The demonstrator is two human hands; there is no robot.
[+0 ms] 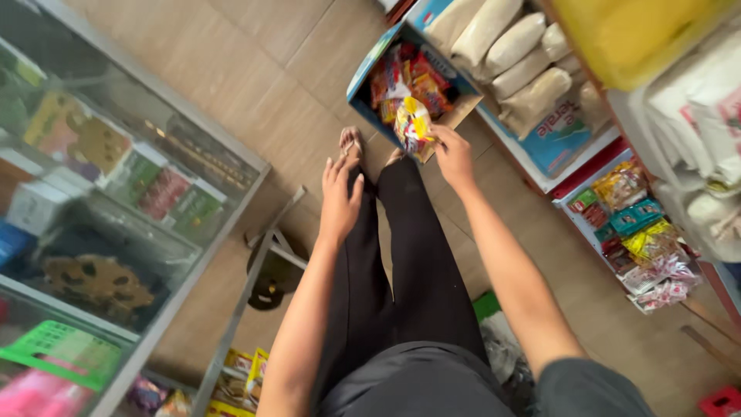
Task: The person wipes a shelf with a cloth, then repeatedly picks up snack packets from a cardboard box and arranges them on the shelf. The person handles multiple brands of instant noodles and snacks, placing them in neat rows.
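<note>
My right hand reaches forward and grips a bunch of small yellow and red snack packets at the edge of an open blue cardboard box. The box stands on the tan tiled floor and holds several more colourful packets. My left hand hovers lower, over my black trousers, flat with fingers spread and nothing in it. My feet in sandals show just beyond it, close to the box.
A glass display counter with boxed goods runs along the left. Sacks of pale grain fill a box at the top right. A rack of packets stands on the right. A dark stool sits beside the counter.
</note>
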